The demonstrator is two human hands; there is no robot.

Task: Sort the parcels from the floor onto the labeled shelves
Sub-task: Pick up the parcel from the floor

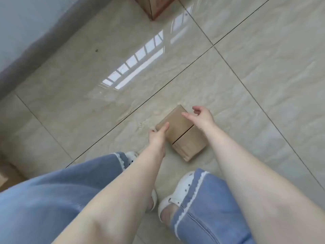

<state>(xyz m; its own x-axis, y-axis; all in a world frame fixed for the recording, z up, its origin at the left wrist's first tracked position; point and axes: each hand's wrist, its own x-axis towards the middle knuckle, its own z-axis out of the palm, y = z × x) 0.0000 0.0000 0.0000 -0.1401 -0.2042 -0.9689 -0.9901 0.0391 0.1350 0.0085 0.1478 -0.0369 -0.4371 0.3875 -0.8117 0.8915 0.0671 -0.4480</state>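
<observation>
**Both hands at a small parcel on the floor**

The left hand (159, 136) reached down to the near-left edge of the brown cardboard parcel (181, 133), its fingers (164, 127) held together and laid against the box's top corner; the thumb sat apart at the side. It touched the box but had no grasp around it. The right hand (202, 117) was spread over the far-right side, fingers apart and loosely curled, the forefinger stretched across the top face. Whether its fingertips actually pressed the cardboard or hung just above was hard to tell from this angle.

The parcel lay flat on the glossy tiled floor (263, 76), just ahead of the person's white shoes (177, 192), with a dark seam running across its top. Its right edge was covered by the right hand and wrist.

Blue trouser legs (52, 199) and both forearms filled the lower part of the view and hid the floor beneath. A second cardboard box (154, 6) was cut off by the top edge, only its lower corner visible. Another brown shape (7, 175) at the left edge was too cropped to identify.

The tiles around the parcel lay bare on every side, with wide room to the right and ahead. A grey wall base (35, 44) ran diagonally along the upper left, well apart from the parcel.
</observation>
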